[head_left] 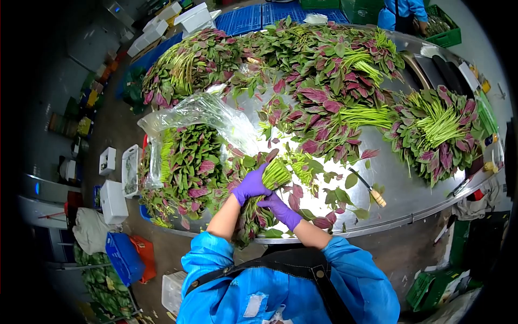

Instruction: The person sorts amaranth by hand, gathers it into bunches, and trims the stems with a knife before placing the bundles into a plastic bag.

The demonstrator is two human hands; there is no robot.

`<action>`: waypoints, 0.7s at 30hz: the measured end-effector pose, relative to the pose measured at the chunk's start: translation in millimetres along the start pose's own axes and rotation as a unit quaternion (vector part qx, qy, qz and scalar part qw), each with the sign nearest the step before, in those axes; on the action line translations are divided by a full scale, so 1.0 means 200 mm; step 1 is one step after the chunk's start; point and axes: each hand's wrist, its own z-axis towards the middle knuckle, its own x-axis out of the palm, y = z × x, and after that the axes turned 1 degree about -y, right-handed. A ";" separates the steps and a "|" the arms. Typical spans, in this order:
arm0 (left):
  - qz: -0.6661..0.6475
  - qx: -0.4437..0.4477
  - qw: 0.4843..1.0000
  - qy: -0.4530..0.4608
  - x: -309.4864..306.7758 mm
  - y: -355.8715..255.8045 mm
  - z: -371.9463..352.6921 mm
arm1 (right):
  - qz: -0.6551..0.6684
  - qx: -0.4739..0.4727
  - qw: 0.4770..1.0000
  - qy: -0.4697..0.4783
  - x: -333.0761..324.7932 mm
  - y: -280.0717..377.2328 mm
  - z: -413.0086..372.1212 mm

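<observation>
A bunch of red-and-green leafy stems [276, 174] is held over the front edge of the steel table, its pale cut ends pointing up and right. My left hand [251, 185], in a purple glove, is wrapped round the bunch from the left. Just to the right, my right hand [280, 209], also gloved, grips the bunch lower down, its fingers partly hidden. Loose leaves [337, 197] lie beside it. A knife [369, 189] with a wooden handle rests on the table to the right. Left of my hands stands a packed crate of leafy bunches [195, 162] with clear plastic film [216, 116] over its back.
Large heaps of leafy stems [318, 59] cover the back of the steel table [388, 156]. Another bunch [440, 127] lies at the right. A co-worker in blue [402, 13] stands behind, beside a green crate [447, 29]. White boxes [113, 200] and a blue bin [124, 258] are left.
</observation>
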 end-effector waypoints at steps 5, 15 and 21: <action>-0.264 0.044 0.962 -0.059 -0.16 -0.11 -0.21 | -0.223 -0.196 0.955 -0.030 0.25 0.00 -0.03; -0.209 0.089 0.974 -0.005 -0.51 -0.60 -0.33 | 0.031 0.021 0.996 0.077 0.29 0.52 -0.27; -0.516 -0.238 0.790 0.231 -0.19 -0.14 -0.44 | 0.190 0.153 0.970 0.006 0.13 0.62 -0.44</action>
